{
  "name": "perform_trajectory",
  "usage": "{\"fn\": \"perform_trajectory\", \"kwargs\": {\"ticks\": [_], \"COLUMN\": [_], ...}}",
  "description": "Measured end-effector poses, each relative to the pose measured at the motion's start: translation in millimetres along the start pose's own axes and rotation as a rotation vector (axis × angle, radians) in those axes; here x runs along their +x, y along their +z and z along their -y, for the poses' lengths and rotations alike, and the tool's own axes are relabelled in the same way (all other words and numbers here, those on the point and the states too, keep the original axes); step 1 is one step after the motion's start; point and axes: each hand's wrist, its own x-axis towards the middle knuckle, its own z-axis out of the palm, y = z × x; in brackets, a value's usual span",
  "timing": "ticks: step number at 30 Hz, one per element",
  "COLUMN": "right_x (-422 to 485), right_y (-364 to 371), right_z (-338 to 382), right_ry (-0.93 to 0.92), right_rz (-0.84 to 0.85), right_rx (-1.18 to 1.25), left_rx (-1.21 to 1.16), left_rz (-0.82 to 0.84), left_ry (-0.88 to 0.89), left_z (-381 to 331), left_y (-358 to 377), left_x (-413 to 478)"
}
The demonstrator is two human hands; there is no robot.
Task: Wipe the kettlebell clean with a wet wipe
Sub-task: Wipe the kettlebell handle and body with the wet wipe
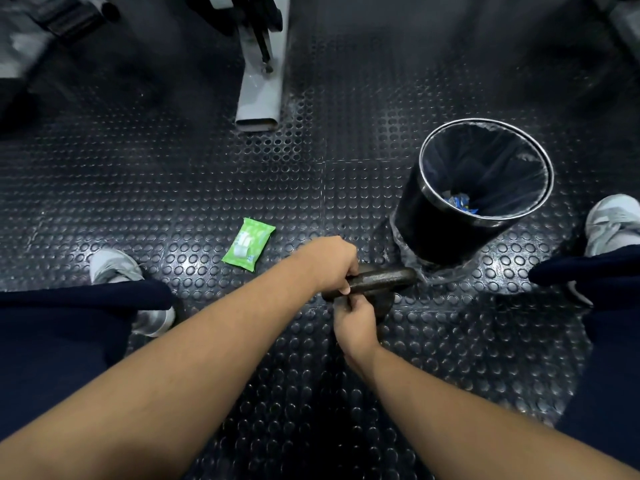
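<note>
Forearms fill the near frame, both reaching down to the kettlebell [377, 282] on the studded floor [173, 188] between the 2 shoes.

Left hand [329, 265]: closed around the handle, far end from the bin [478, 188], fingers wrapped over the top. Right hand [353, 327]: curled just under the handle on the near side, fingertips touching it. No wipe visible in either hand; cannot tell if the right one pinches something small.

Kettlebell sits just beside the bin's base, on the side toward the person. Body mostly hidden under the hands; only the handle and a dark edge show.

Handling, my read: cast iron, heavy, rigid, rough finish, not fragile, not slippery dry but maybe slick once wet. Handle is the obvious grip. 1 hand should steady or tilt it while the other wipes. Don't roll it onto toes.

Around it:
- wipe pack [248, 249], green, flat on the floor, on the far side of the kettlebell from the bin, near, flap looks shut.
- bin: black liner, some blue scraps at the bottom. Close enough to crowd wiping on that side.
- grey machine leg [259, 95], well beyond, not in the way.

Pack is within reach, nothing blocks it.
</note>
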Motion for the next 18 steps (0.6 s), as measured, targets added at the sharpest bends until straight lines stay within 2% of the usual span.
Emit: {"fn": "perform_trajectory", "kwargs": {"ticks": [3,7,9,10,12,13,16,18], "right_x": [-3.4,2.8,2.9,3.0,4.2,4.8,2.1,-2.1], "right_y": [2.4,-0.3,-3.9,-8.5,-17.3,-19.3,-13.3,-5.2], "right_z": [6.2,11.4,14.1,14.4,14.4,13.4,9.4,9.4], "right_ry": [0.116,0.098,0.097,0.08,0.019,-0.003,-0.01,0.094], "right_rz": [-0.069,-0.095,-0.095,-0.088,-0.02,0.009,0.089,0.126], "right_rx": [0.282,0.437,0.282,0.125,-0.154,-0.214,-0.165,0.03], "left_rx": [-0.002,0.006,-0.001,-0.004,-0.004,-0.008,-0.015,-0.01], "left_rz": [-0.029,-0.035,-0.033,-0.035,-0.04,-0.038,-0.035,-0.03], "left_ry": [0.006,0.017,0.021,0.022,0.021,0.019,0.012,0.01], "left_z": [0.1,0.3,-0.2,-0.1,-0.1,-0.8,-0.4,-0.9], "left_y": [1.6,1.6,0.3,0.3,0.8,0.4,-0.1,-0.2], "left_x": [0.9,2.4,1.5,1.4,1.3,1.0,0.7,0.2]}}
